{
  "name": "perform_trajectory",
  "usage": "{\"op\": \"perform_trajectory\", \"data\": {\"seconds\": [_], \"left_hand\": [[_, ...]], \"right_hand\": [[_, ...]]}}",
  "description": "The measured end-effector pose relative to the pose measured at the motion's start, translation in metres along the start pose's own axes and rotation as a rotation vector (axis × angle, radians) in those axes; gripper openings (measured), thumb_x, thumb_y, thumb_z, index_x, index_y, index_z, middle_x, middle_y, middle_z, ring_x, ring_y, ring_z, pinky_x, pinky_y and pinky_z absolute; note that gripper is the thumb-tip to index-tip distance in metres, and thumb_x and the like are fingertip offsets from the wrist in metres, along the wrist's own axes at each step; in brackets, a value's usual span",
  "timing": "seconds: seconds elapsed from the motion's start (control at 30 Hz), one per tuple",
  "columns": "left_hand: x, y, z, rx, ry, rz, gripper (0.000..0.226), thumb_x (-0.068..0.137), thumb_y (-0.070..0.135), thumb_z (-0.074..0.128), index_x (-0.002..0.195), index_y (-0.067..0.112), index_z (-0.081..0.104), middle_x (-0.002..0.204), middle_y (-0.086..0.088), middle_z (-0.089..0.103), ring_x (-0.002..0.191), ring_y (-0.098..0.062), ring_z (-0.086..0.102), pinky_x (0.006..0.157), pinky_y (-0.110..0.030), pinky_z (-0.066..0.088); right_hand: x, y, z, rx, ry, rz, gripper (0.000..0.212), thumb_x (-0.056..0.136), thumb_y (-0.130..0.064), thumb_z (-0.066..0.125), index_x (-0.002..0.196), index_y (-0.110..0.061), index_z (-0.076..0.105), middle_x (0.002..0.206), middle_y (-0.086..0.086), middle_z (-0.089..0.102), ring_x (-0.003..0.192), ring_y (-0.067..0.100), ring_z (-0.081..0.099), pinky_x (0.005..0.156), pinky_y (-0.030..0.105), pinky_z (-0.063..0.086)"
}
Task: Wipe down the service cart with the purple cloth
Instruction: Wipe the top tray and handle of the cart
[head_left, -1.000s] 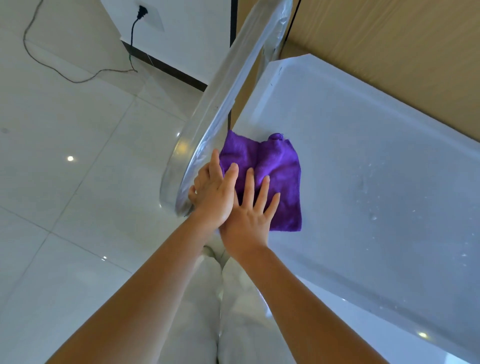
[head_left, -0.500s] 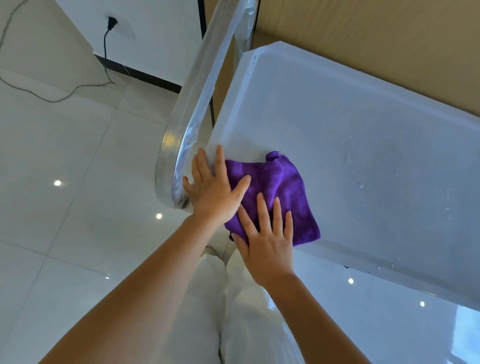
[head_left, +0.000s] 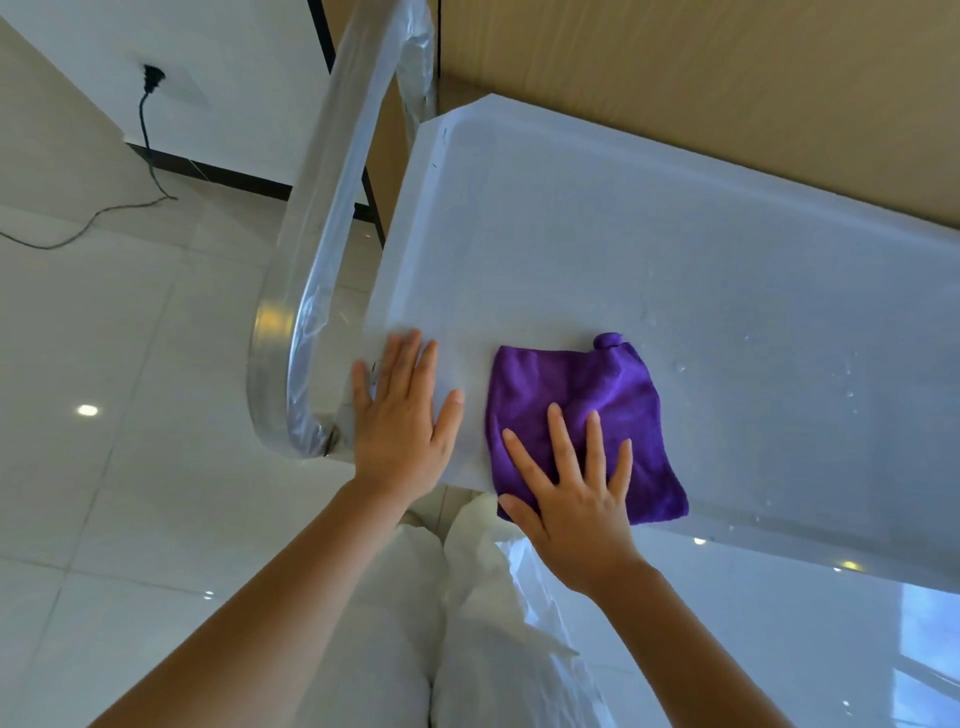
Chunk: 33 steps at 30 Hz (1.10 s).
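Sliding rightward along the near edge, the purple cloth (head_left: 576, 410) now sits clear of the left corner it covered a second ago; half a second ago it was still tucked against the left hand, and now a strip of bare white tray shows between them. That suggests the near-left corner has had its pass and the stroke is heading along the near rim toward the unwiped right part, where water droplets (head_left: 841, 374) still dot the tray.

The cloth lies flat as a rough square on the top tray of the service cart (head_left: 649, 223). Its longer run goes from the far-left corner to the near-right corner, which droops over the near rim. A small bunched nub at its far edge points away from the person.

The right hand (head_left: 571, 499) presses on the cloth's near half with fingers straight and spread, palm down, gripping nothing. The left hand (head_left: 405, 415) lies flat on the tray's near-left corner, fingers straight and close together, just beside the cloth but apart from it, seemingly steadying the cart.

Left of that hand, the cart's curved metal handle (head_left: 311, 260), wrapped in clear film, rises toward the far side. Beyond it, a black power cord (head_left: 148, 140) runs from a wall outlet down to the glossy tiled floor (head_left: 104, 493). A wood-toned wall panel (head_left: 727, 78) stands behind the cart's far edge.
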<state>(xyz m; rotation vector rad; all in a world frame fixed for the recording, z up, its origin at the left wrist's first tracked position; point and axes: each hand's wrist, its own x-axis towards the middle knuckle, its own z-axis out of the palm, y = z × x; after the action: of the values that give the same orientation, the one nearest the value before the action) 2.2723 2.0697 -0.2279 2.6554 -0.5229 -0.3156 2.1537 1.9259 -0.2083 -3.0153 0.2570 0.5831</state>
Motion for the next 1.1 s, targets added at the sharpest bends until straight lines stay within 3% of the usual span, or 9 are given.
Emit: {"op": "perform_trajectory", "data": {"seconds": [0.2,0.33,0.53,0.63,0.7,0.8,0.9,1.1], "left_hand": [[0.006,0.026,-0.004,-0.029,0.008,-0.132,0.070,0.090,0.050,0.019,0.140,0.006,0.038,0.145,-0.016,0.038,0.138,-0.032,0.028,0.110,-0.054,0.007],[0.017,0.043,-0.006,-0.050,-0.024,-0.232,0.072,0.087,0.053,0.018,0.143,0.010,0.034,0.147,-0.015,0.034,0.139,-0.034,0.025,0.106,-0.064,0.008],[0.047,0.055,-0.009,-0.074,-0.012,-0.336,0.073,0.087,0.055,0.018,0.143,0.010,0.033,0.148,-0.017,0.032,0.139,-0.035,0.023,0.103,-0.068,0.014],[0.065,0.060,-0.009,-0.078,0.018,-0.334,0.074,0.088,0.054,0.018,0.142,0.007,0.034,0.146,-0.019,0.035,0.138,-0.036,0.026,0.105,-0.063,0.015],[0.077,0.061,-0.009,-0.094,0.012,-0.338,0.082,0.084,0.058,0.009,0.147,0.007,0.022,0.153,-0.015,0.022,0.143,-0.030,0.011,0.110,-0.052,0.003],[0.094,0.055,-0.010,-0.077,-0.004,-0.333,0.089,0.078,0.061,-0.003,0.149,0.008,0.003,0.157,-0.009,0.004,0.145,-0.022,-0.006,0.108,-0.038,-0.012],[0.115,0.050,-0.012,-0.048,-0.009,-0.312,0.088,0.077,0.060,-0.006,0.148,0.008,-0.003,0.158,-0.008,-0.002,0.144,-0.021,-0.010,0.108,-0.032,-0.016],[0.134,0.057,-0.009,0.033,-0.094,-0.357,0.078,0.087,0.056,0.005,0.146,0.007,-0.015,0.156,-0.009,-0.013,0.143,-0.022,-0.016,0.110,-0.036,-0.014]], "right_hand": [[0.049,-0.009,-0.012,-0.002,0.090,-0.133,0.058,0.086,-0.064,0.025,0.138,-0.038,0.030,0.145,0.012,0.040,0.130,0.048,0.035,0.096,0.069,0.026],[0.082,-0.010,-0.021,0.010,0.125,-0.170,0.054,0.090,-0.059,0.021,0.137,-0.038,0.036,0.145,0.013,0.040,0.129,0.049,0.035,0.095,0.070,0.028],[0.138,-0.003,-0.043,-0.054,0.119,-0.220,0.071,0.075,-0.061,0.032,0.141,-0.039,0.020,0.150,0.012,0.032,0.132,0.048,0.029,0.098,0.068,0.026],[0.176,0.004,-0.059,-0.100,0.071,-0.236,0.080,0.079,-0.069,0.031,0.144,-0.043,-0.006,0.158,0.007,-0.002,0.141,0.043,-0.002,0.107,0.064,0.007],[0.203,0.006,-0.071,-0.081,0.057,-0.224,0.077,0.078,-0.073,0.020,0.144,-0.044,-0.009,0.157,0.003,-0.010,0.141,0.039,-0.010,0.109,0.061,0.000],[0.241,0.008,-0.087,-0.041,0.086,-0.234,0.076,0.077,-0.077,0.018,0.144,-0.046,-0.002,0.157,0.000,-0.008,0.142,0.037,-0.009,0.109,0.061,-0.002],[0.276,0.013,-0.099,-0.007,0.089,-0.253,0.074,0.080,-0.076,0.025,0.144,-0.048,0.000,0.157,-0.003,-0.008,0.142,0.035,-0.010,0.109,0.060,-0.003],[0.305,0.014,-0.106,0.012,0.192,-0.195,0.068,0.087,-0.068,0.027,0.146,-0.043,0.006,0.158,-0.003,0.000,0.142,0.032,0.003,0.109,0.055,0.010]]}}
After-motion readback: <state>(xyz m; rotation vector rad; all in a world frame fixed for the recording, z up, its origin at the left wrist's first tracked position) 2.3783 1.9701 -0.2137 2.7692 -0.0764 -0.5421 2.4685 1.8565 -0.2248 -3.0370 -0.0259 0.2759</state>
